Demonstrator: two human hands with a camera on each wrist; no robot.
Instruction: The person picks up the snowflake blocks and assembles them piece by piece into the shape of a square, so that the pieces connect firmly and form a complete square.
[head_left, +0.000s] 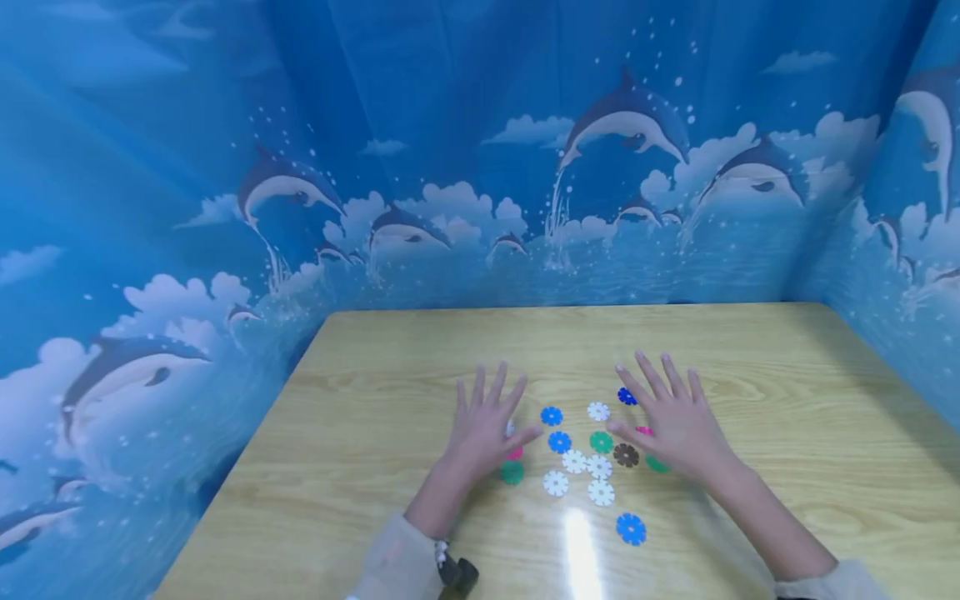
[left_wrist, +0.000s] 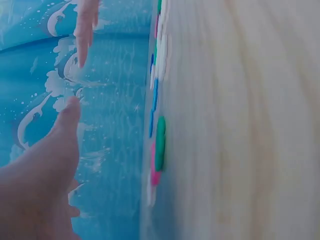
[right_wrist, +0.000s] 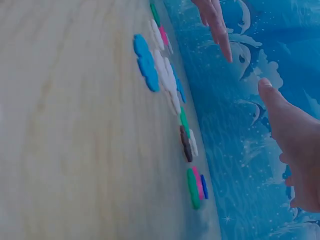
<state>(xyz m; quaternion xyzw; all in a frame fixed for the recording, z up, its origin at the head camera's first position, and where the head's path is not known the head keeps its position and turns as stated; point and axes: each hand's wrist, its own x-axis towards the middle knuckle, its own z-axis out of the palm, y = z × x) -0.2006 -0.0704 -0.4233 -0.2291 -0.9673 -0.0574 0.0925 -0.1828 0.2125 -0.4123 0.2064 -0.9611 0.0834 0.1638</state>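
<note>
My left hand (head_left: 483, 429) hovers over the table with its fingers spread and nothing in them. Below it, partly covered, lie a pink disc (head_left: 515, 453) and a green notched disc (head_left: 512, 472). Over on the right, my right hand (head_left: 675, 425) is held palm down, fingers spread wide and holding nothing. It partly hides another pink disc (head_left: 644, 432) and a dark blue disc (head_left: 627, 396). Between the hands lie several flat, notched plastic discs, among them a brown disc (head_left: 626, 455), a white disc (head_left: 556, 483) and a blue disc (head_left: 559, 442). Both wrist views show the hands raised above the tabletop.
The light wood table (head_left: 360, 400) reaches back to a blue dolphin-print curtain (head_left: 465, 125), which also hangs along both sides. A single blue disc (head_left: 632, 528) lies nearer the front, beside a bright light reflection. A dark device (head_left: 456, 575) sits at the left wrist.
</note>
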